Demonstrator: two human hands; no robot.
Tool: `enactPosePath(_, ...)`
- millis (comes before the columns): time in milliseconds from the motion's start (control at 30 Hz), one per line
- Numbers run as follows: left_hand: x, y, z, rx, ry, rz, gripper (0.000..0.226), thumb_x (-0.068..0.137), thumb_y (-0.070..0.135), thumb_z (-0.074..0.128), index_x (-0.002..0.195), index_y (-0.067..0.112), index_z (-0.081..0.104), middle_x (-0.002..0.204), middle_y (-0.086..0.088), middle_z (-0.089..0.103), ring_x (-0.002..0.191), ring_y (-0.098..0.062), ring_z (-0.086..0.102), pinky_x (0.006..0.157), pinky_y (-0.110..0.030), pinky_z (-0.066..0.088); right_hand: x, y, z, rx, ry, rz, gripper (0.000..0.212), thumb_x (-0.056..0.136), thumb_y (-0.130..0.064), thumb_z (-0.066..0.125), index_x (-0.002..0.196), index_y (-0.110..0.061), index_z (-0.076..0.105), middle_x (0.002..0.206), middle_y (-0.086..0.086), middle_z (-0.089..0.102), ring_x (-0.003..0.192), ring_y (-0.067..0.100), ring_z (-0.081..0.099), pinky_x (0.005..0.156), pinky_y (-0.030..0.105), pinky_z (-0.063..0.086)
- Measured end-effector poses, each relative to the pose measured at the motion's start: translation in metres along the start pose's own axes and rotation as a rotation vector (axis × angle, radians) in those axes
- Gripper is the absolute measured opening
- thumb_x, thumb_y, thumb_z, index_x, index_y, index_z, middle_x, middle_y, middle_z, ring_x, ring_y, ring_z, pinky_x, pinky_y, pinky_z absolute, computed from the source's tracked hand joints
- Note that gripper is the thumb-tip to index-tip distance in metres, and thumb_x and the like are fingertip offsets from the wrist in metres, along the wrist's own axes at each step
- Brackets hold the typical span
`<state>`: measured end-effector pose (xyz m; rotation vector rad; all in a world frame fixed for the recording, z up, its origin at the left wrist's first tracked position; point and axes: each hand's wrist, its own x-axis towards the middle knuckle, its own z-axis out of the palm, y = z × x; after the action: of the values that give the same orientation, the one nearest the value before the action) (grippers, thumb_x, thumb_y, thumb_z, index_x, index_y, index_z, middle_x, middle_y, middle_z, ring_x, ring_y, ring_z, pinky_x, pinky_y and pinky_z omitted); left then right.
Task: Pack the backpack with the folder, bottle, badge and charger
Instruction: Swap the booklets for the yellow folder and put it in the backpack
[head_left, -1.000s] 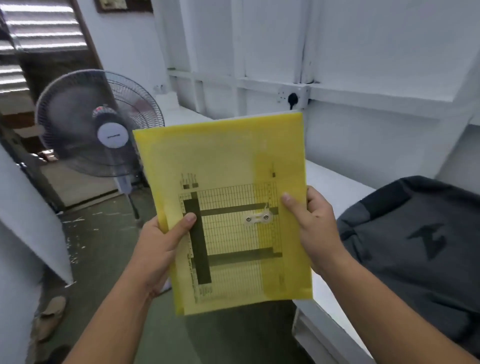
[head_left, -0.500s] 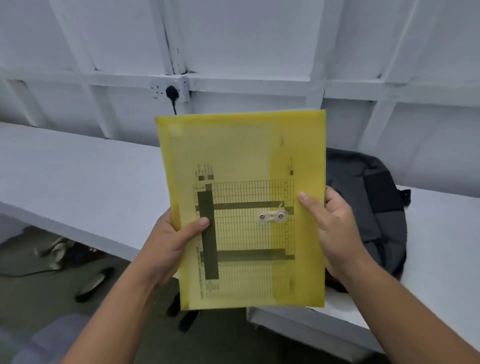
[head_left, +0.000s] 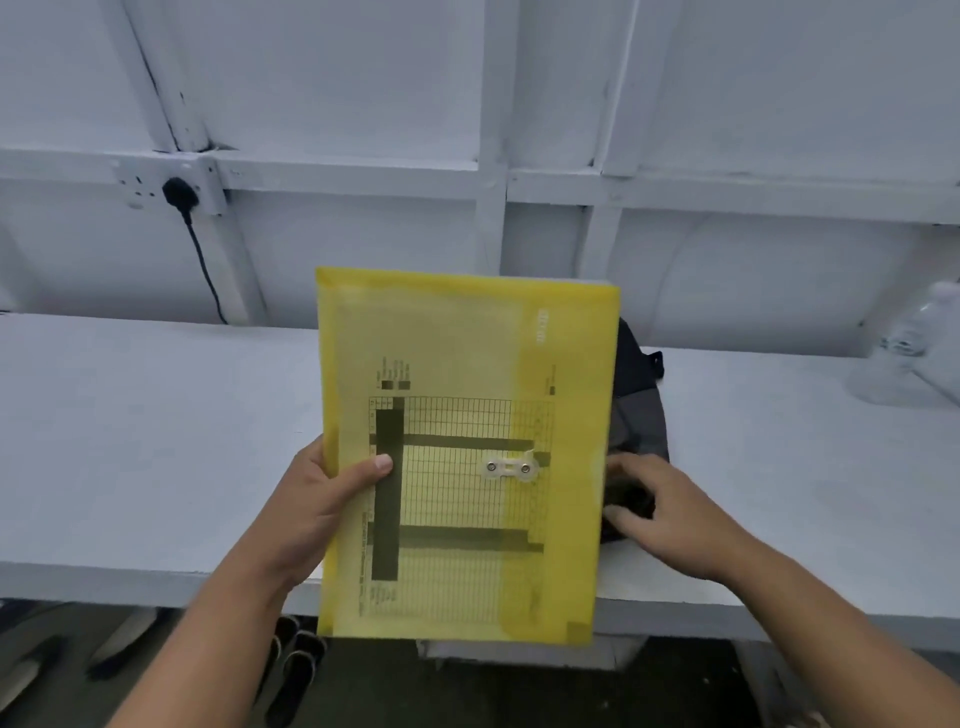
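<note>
yellow folder (head_left: 467, 457) upright, left hand (head_left: 317, 509) fingers clamped on its left edge, right hand (head_left: 670, 519) spread loose beside backpack (head_left: 636, 415)

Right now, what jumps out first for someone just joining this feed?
The yellow folder fills the centre, held upright over the white bench by the left hand, a printed grid sheet showing through. Behind its right edge lies the dark backpack, where the right hand reaches. A clear bottle lies far right.

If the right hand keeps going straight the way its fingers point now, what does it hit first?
Most likely the dark backpack: the right hand points left and forward, fingertips at or near its fabric behind the yellow folder. Contact is unclear.
</note>
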<state>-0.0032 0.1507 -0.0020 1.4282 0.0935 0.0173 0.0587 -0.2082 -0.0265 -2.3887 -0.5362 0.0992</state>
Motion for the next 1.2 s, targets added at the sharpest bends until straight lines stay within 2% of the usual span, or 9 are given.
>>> enactPosePath(133, -0.004, -0.003, 0.008, -0.010, 0.027, 0.004, 0.038, 0.083, 0.022, 0.073, 0.120, 0.018, 0.067, 0.117, -0.011, 0.075, 0.108, -0.033, 0.072, 0.088, -0.050, 0.059, 0.011, 0.024, 0.001, -0.316, -0.112, -0.160, 0.031, 0.085, -0.035, 0.072, 0.115, -0.040, 0.066, 0.108, -0.028, 0.062, 0.103, -0.006, 0.050, 0.089, 0.028, 0.044)
enactPosePath(333, -0.008, -0.007, 0.025, -0.047, 0.040, -0.036, 0.048, 0.077, 0.028, 0.082, 0.121, 0.019, 0.067, 0.117, -0.013, 0.075, 0.106, -0.034, 0.073, 0.078, -0.045, 0.063, 0.053, -0.008, -0.043, 0.023, 0.040, -0.115, 0.022, 0.091, -0.016, 0.070, 0.106, -0.029, 0.076, 0.102, -0.021, 0.072, 0.097, -0.006, 0.065, 0.086, 0.019, 0.053)
enactPosePath(400, -0.010, -0.009, 0.031, -0.035, 0.028, -0.069, 0.071, 0.058, 0.041, 0.095, 0.121, 0.019, 0.068, 0.118, -0.014, 0.074, 0.106, -0.035, 0.072, 0.077, -0.044, 0.063, 0.074, -0.023, -0.066, 0.083, 0.075, -0.117, 0.025, 0.092, -0.011, 0.069, 0.100, -0.034, 0.074, 0.090, -0.027, 0.070, 0.087, -0.015, 0.065, 0.075, 0.009, 0.049)
enactPosePath(467, -0.012, -0.011, 0.039, -0.025, 0.018, -0.112, 0.083, 0.050, 0.044, 0.097, 0.122, 0.016, 0.067, 0.118, -0.016, 0.074, 0.105, -0.036, 0.073, 0.077, -0.044, 0.063, 0.099, -0.035, -0.092, 0.133, 0.142, -0.095, 0.023, 0.092, -0.013, 0.069, 0.096, -0.035, 0.073, 0.081, -0.026, 0.070, 0.079, -0.010, 0.066, 0.075, 0.017, 0.051)
enactPosePath(633, -0.008, -0.016, 0.067, 0.070, 0.008, -0.356, 0.033, 0.090, 0.018, 0.070, 0.123, 0.013, 0.065, 0.112, -0.016, 0.076, 0.100, -0.037, 0.074, 0.085, -0.051, 0.059, 0.148, -0.053, -0.149, 0.211, 0.309, -0.031, 0.021, 0.090, -0.020, 0.074, 0.111, -0.020, 0.074, 0.098, -0.001, 0.074, 0.093, 0.015, 0.068, 0.095, 0.034, 0.054)
enactPosePath(867, 0.038, -0.004, 0.098, 0.231, 0.105, -0.673, 0.027, 0.090, 0.017, 0.074, 0.110, -0.001, 0.068, 0.092, -0.019, 0.079, 0.078, -0.032, 0.075, 0.069, -0.042, 0.061, 0.144, -0.057, -0.148, 0.192, 0.282, -0.115, 0.015, 0.090, -0.017, 0.073, 0.101, -0.027, 0.072, 0.084, -0.012, 0.070, 0.077, 0.004, 0.063, 0.083, 0.023, 0.050)
enactPosePath(967, 0.070, 0.000, 0.109, 0.313, 0.161, -0.640, 0.035, 0.085, 0.020, 0.081, 0.106, 0.000, 0.061, 0.095, -0.017, 0.075, 0.082, -0.031, 0.073, 0.077, -0.044, 0.061, 0.134, -0.053, -0.140, 0.189, 0.274, -0.141, 0.017, 0.090, -0.017, 0.073, 0.106, -0.023, 0.073, 0.088, -0.008, 0.072, 0.077, 0.005, 0.064, 0.085, 0.025, 0.052)
enactPosePath(1067, 0.097, -0.012, 0.120, 0.588, 0.219, -0.492, 0.069, 0.078, 0.030, 0.086, 0.122, 0.000, 0.042, 0.111, -0.010, 0.059, 0.101, -0.027, 0.062, 0.077, -0.035, 0.053, 0.125, -0.051, -0.137, 0.155, 0.269, -0.156, 0.020, 0.091, -0.016, 0.072, 0.111, -0.017, 0.072, 0.091, -0.004, 0.071, 0.073, 0.001, 0.062, 0.082, 0.023, 0.052)
enactPosePath(1200, 0.120, -0.036, 0.129, 0.847, 0.242, -0.322, 0.061, 0.081, 0.035, 0.083, 0.121, 0.004, 0.049, 0.115, -0.011, 0.062, 0.094, -0.025, 0.061, 0.075, -0.034, 0.054, 0.118, -0.049, -0.133, 0.123, 0.275, -0.154, 0.018, 0.091, -0.018, 0.072, 0.109, -0.020, 0.073, 0.097, 0.003, 0.074, 0.080, 0.015, 0.067, 0.084, 0.032, 0.056)
